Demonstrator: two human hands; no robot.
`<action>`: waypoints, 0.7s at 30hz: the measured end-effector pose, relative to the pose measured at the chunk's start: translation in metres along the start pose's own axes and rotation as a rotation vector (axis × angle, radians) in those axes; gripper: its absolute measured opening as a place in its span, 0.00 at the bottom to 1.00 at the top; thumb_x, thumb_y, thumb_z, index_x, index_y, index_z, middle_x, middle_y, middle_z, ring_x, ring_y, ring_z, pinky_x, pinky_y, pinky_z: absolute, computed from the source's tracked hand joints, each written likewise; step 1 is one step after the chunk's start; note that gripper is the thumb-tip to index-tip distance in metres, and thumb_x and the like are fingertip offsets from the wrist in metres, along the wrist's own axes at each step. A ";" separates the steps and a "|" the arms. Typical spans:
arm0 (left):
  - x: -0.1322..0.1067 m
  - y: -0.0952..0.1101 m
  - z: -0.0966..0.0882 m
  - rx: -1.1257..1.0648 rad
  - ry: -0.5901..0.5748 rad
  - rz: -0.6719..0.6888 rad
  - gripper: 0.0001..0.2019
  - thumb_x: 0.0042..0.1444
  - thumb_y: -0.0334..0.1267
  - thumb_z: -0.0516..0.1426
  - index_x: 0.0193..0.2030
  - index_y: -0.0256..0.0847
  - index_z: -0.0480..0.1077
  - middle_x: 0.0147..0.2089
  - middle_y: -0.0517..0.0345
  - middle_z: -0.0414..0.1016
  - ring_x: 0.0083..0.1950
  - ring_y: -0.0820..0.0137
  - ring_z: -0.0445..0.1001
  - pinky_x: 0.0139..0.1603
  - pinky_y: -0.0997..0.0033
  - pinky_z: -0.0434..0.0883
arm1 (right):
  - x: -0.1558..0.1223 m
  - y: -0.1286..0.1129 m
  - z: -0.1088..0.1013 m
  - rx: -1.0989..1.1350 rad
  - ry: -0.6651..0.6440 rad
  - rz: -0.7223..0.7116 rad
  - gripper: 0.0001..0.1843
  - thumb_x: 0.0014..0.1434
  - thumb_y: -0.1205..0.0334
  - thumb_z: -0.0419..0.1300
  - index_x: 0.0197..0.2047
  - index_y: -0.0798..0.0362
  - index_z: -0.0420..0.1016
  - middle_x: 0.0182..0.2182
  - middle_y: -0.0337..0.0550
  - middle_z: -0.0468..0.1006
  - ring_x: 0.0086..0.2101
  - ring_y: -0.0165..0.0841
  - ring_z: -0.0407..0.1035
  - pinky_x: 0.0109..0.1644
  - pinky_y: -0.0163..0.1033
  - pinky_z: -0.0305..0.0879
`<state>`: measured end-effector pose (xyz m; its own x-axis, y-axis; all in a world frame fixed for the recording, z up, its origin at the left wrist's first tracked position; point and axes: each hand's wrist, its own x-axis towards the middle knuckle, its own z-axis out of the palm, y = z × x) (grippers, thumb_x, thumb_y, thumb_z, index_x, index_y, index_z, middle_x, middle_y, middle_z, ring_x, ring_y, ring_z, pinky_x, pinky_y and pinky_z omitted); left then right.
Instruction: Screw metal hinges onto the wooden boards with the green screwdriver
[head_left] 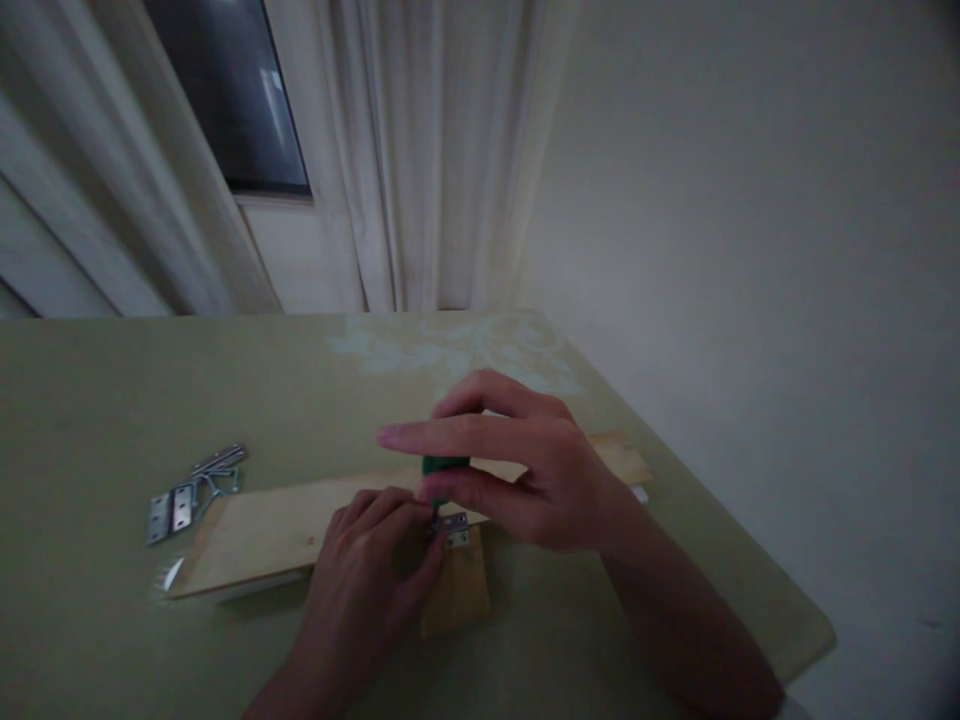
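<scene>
My right hand (525, 465) has its thumb and fingers closed around the green handle of a screwdriver (445, 464), with one finger stretched out over the top. The screwdriver points down at a small metal hinge (456, 530). At its lower end, the fingertips of my left hand (375, 555) are pinched together beside the hinge; what they grip is hidden. The hinge lies where a long wooden board (270, 525) meets a smaller wooden piece (457, 595). My left hand rests over the board's near edge and hides part of it.
Left of the board lie a flat metal hinge (169, 513), another hinge (219, 459) and thin metal pieces (214, 490). A wooden end (622, 457) shows beyond my right hand. The green table (112, 400) stands beside a white wall (750, 250), with curtains (450, 150) behind.
</scene>
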<state>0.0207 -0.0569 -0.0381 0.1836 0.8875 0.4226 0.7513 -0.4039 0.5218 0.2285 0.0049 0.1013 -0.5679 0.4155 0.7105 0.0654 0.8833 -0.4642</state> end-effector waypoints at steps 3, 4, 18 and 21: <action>-0.004 0.000 0.001 0.035 0.052 0.044 0.07 0.69 0.45 0.64 0.46 0.49 0.84 0.49 0.53 0.86 0.52 0.52 0.80 0.52 0.52 0.73 | 0.000 -0.001 0.000 -0.058 -0.024 -0.001 0.21 0.72 0.56 0.72 0.65 0.51 0.86 0.51 0.48 0.83 0.51 0.37 0.79 0.62 0.44 0.79; -0.005 0.001 0.001 0.047 0.062 0.056 0.07 0.70 0.45 0.64 0.46 0.49 0.84 0.50 0.53 0.86 0.53 0.52 0.80 0.53 0.52 0.74 | 0.000 -0.002 -0.001 -0.006 -0.088 0.005 0.21 0.75 0.58 0.68 0.68 0.52 0.83 0.57 0.50 0.84 0.56 0.39 0.79 0.66 0.46 0.78; -0.010 0.005 0.000 0.177 0.127 0.130 0.11 0.73 0.41 0.57 0.49 0.49 0.83 0.51 0.51 0.87 0.54 0.53 0.81 0.54 0.52 0.76 | -0.007 -0.014 -0.009 0.075 -0.103 0.025 0.18 0.78 0.64 0.64 0.67 0.53 0.83 0.51 0.47 0.86 0.50 0.33 0.82 0.60 0.37 0.80; -0.011 0.004 0.000 0.178 0.135 0.150 0.12 0.74 0.41 0.57 0.52 0.49 0.84 0.53 0.51 0.88 0.56 0.52 0.81 0.55 0.52 0.76 | -0.009 -0.014 -0.010 -0.065 -0.050 0.010 0.21 0.73 0.56 0.72 0.66 0.52 0.85 0.49 0.48 0.84 0.48 0.35 0.80 0.59 0.41 0.81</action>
<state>0.0214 -0.0683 -0.0410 0.2241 0.7779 0.5870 0.8237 -0.4731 0.3125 0.2406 -0.0086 0.1066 -0.6073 0.4146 0.6777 0.1239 0.8920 -0.4346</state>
